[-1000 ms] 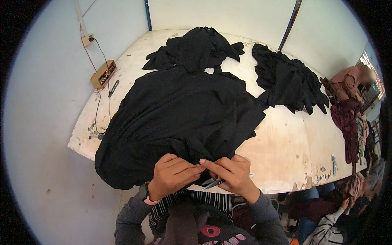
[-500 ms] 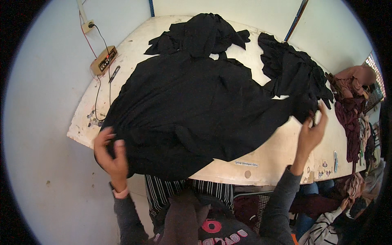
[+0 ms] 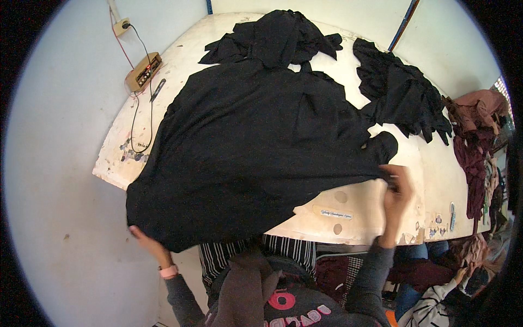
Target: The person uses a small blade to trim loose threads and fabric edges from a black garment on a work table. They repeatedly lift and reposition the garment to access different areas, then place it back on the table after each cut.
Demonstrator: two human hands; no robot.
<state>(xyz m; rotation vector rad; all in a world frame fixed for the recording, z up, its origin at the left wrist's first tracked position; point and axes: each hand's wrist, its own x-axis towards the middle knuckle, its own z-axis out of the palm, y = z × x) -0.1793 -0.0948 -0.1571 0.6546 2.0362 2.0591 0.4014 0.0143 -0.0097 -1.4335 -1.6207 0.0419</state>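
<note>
A large black cloth (image 3: 245,147) fills the middle of the frame, lying over the pale table (image 3: 376,218), its near edge hanging past the rim at the lower left. The left hand (image 3: 148,243) is at that lower-left corner, thumb showing against the edge; its fingers are hidden behind the cloth, so I cannot tell whether they grip. The right hand (image 3: 397,191), right of centre and blurred, has its fingers curled in and seems to pinch the cloth's drawn-out right end. A small dark shape shows among those fingers, too smeared to name.

The step in hand looks like straightening or turning the cloth — one hand at each side, the near edge stretched between them. As I judge it, the next move calls for even tension across both sides and a clear path past the black bundle (image 3: 400,90) at the upper right, which lies close to the cloth's far right edge.
</note>
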